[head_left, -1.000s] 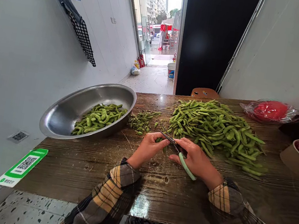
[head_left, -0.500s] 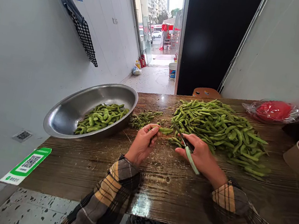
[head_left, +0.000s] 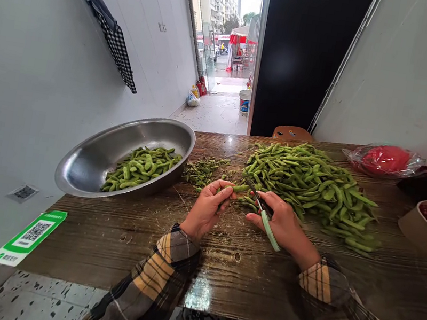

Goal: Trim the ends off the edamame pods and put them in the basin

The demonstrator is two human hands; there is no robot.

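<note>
Between thumb and fingers, my left hand [head_left: 209, 208] pinches a green soybean pod [head_left: 240, 188] that points to the right. My right hand [head_left: 282, 222] is closed round scissors [head_left: 268, 228] with pale green handles. Their dark blades reach up and left to the pod's right end; whether they touch it I cannot tell. Behind the right hand lies a big heap of soybean pods [head_left: 308, 177]. To the left, a wide steel basin [head_left: 87, 164] holds more pods [head_left: 143, 168]. Small green trimmings [head_left: 203, 172] lie between basin and heap.
All this is on a dark wooden table [head_left: 141, 257]. At the right are a paper tub [head_left: 423, 234] of dark red pieces and a red item in clear plastic [head_left: 386, 159]. A green QR-code card [head_left: 29, 236] lies at the left edge. An open doorway [head_left: 227, 75] is beyond.
My left hand has shifted slightly right, bringing the pod closer to the scissor blades. The whole view has moved a little, so most things sit slightly further left.
</note>
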